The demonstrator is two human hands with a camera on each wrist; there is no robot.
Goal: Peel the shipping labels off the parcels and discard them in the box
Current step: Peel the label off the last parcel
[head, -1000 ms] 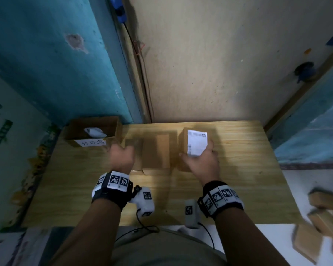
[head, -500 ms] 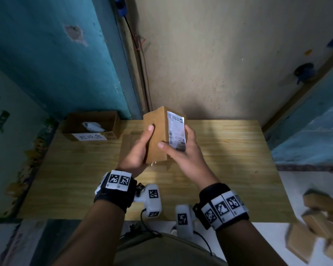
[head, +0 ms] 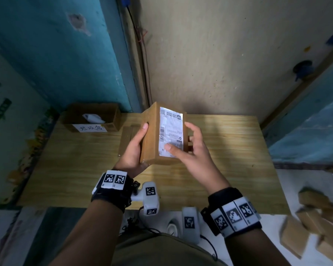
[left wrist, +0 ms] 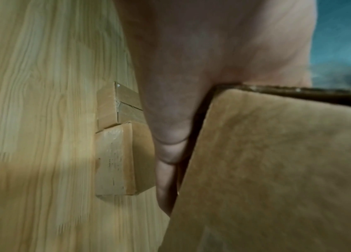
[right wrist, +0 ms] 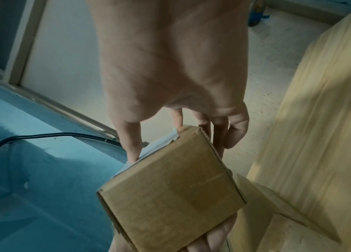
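Over the wooden table the parcel, a second ago flat on it, is now lifted, left hand curled around its side. Right hand clasps it, thumb on the shipping label; peeling should come next, the box well left

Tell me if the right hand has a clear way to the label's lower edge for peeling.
Probably yes: the right hand has its thumb on the shipping label, which faces up uncovered while the left hand holds the parcel.

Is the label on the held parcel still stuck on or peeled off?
Stuck on: the label lies flat on the parcel, no corner lifted.
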